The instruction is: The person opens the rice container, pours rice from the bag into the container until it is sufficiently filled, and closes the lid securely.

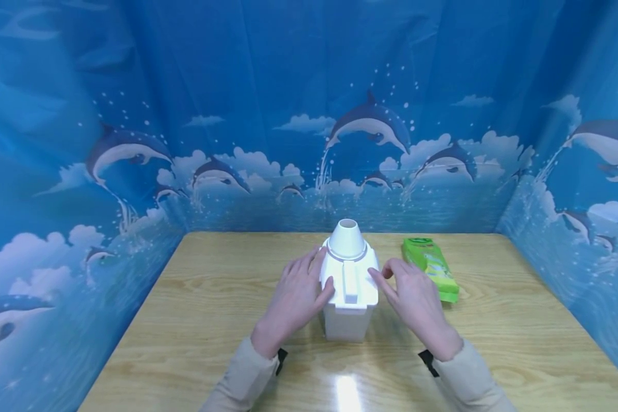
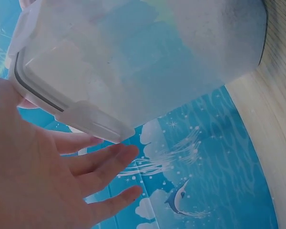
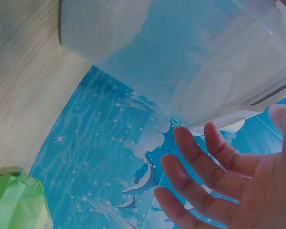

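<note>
A translucent plastic storage container (image 1: 346, 324) stands on the table with a white lid (image 1: 335, 273) on it. On top of the lid sits a white cone-shaped cap (image 1: 347, 240), narrow end up, with a raised white bar in front of it. My left hand (image 1: 300, 292) rests along the lid's left edge; in the left wrist view its extended fingertips lie right at a side latch (image 2: 93, 121). At the right edge is my right hand (image 1: 409, 292), its fingers loosely bent, fingertips right by the other latch (image 3: 229, 118). Pale contents (image 2: 229, 28) show low inside the container.
A green and yellow soft packet (image 1: 432, 269) lies on the wooden table (image 1: 226, 280), just beyond my right hand. Blue dolphin-print curtains (image 1: 268, 114) hang behind the table and along both sides.
</note>
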Tool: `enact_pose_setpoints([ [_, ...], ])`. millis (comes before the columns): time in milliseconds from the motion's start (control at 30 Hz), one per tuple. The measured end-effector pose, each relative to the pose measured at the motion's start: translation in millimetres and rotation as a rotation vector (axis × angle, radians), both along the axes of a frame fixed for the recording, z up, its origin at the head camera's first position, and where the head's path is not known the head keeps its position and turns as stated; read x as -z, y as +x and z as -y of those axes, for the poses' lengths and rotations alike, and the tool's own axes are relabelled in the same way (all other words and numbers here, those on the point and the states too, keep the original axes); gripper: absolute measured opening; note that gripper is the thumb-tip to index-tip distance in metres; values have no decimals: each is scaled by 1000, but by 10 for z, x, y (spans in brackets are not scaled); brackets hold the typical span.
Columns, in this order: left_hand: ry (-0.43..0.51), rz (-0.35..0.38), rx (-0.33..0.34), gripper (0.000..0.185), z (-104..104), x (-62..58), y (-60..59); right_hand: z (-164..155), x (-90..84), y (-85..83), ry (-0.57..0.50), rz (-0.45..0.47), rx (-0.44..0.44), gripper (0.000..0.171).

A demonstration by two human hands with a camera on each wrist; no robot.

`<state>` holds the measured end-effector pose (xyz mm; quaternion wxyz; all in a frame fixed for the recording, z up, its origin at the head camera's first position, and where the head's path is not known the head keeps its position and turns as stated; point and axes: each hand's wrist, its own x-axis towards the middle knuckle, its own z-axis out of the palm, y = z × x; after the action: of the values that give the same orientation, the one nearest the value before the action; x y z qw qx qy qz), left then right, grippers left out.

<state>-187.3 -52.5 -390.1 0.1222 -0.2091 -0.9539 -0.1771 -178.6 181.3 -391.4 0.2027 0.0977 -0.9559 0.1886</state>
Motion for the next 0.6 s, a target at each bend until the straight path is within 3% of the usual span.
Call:
enact_pose_setpoints([
  [233, 6, 34, 3, 69, 1, 11, -5, -27, 50, -41, 57, 25, -64, 41],
  [467, 21, 35, 18, 68, -5, 17, -14, -72, 133, -125, 103, -132, -219, 28],
  [600, 40, 18, 39, 67, -5, 32, -20, -88, 158, -155, 138, -211, -257, 27],
])
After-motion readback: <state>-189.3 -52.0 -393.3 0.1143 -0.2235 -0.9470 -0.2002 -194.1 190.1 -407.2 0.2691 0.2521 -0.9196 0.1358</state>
